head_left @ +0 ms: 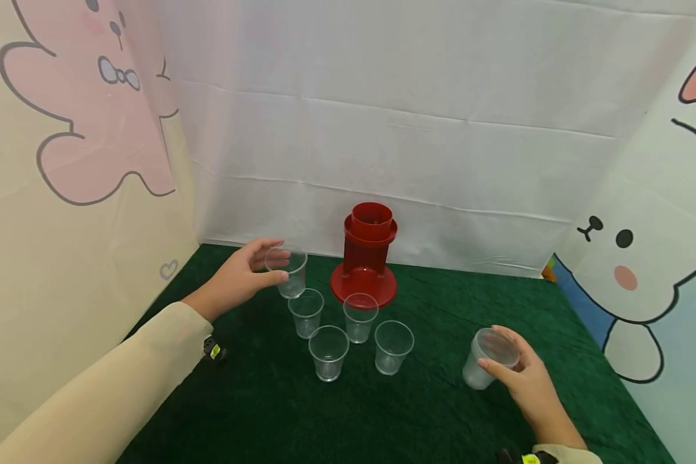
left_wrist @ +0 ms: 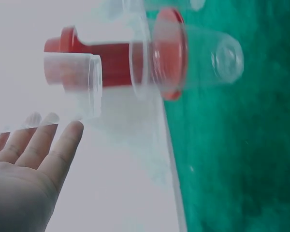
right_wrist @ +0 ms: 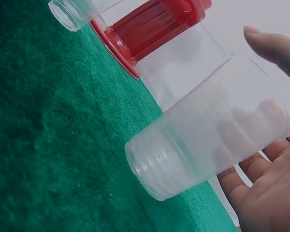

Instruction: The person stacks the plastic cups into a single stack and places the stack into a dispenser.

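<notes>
The left hand (head_left: 245, 278) pinches a clear, thin-walled cup (head_left: 293, 282) between thumb and extended fingers, its base raised above the green cloth (head_left: 249, 399); the right hand (head_left: 530, 382) grips a cup stack (right_wrist: 193, 140), milky where the nested walls overlap; four standing cups (head_left: 328, 361), transparent and rimmed, lie between the hands, nearer the left; a red holder (head_left: 364, 254) rises just beyond them.

The plastic stand (head_left: 365, 261) is red. Under it, the tablecloth (head_left: 429, 422) is dark green. The plastic cups (head_left: 328, 361) in front of it are transparent; the cup stack (head_left: 479, 372) to its right looks whitish. Behind it, the curtain (head_left: 394, 116) is plain white; to its left, a cream curtain (head_left: 11, 167) carries a pink cartoon animal (head_left: 113, 138) outlined in grey.
</notes>
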`<action>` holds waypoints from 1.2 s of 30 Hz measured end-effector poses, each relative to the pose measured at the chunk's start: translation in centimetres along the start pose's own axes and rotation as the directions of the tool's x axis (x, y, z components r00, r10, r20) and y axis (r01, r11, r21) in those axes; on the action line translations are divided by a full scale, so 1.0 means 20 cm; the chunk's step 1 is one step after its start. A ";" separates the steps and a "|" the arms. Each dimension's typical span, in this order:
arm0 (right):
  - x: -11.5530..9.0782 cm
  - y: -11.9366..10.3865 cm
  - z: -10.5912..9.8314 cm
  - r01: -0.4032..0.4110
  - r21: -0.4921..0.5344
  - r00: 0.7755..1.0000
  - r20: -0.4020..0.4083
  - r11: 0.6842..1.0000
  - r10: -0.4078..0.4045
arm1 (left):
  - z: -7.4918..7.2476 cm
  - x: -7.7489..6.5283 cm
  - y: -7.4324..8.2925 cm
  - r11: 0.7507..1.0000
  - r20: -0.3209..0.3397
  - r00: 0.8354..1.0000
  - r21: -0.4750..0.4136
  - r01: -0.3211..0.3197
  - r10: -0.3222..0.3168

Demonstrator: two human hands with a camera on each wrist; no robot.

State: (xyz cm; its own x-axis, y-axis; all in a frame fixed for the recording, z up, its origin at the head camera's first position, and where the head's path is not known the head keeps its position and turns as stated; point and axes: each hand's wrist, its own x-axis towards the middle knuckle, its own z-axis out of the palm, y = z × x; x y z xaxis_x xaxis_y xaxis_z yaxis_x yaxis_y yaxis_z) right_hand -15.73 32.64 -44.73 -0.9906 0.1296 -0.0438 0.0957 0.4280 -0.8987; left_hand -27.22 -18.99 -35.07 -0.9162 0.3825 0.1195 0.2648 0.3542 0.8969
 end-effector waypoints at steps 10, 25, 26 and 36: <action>0.00 0.00 0.01 0.007 0.010 1.000 0.012 1.000 -0.008 | 0.17 0.10 0.22 0.999 0.127 0.991 -0.011 -0.041 0.042; 0.00 -0.02 0.01 -0.004 0.014 1.000 0.015 1.000 0.004 | 0.51 0.24 0.42 0.983 0.301 0.936 -0.072 -0.169 0.183; 0.00 -0.02 0.00 -0.005 0.014 1.000 0.015 1.000 0.005 | 0.53 0.25 0.43 0.983 0.311 0.932 -0.074 -0.171 0.185; 0.00 -0.01 0.00 -0.003 -0.005 1.000 -0.006 1.000 0.003 | 0.76 0.29 0.51 0.979 0.394 0.897 -0.122 -0.166 0.201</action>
State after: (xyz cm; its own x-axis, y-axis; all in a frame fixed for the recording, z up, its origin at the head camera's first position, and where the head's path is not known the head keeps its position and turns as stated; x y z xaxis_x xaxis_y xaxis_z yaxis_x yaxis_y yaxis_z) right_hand -15.77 32.44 -44.51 -0.9897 0.1362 -0.0439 0.0992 0.4320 -0.8964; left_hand -25.24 -0.14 -31.83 -0.6501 0.7505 0.1193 0.3743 0.1796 0.9098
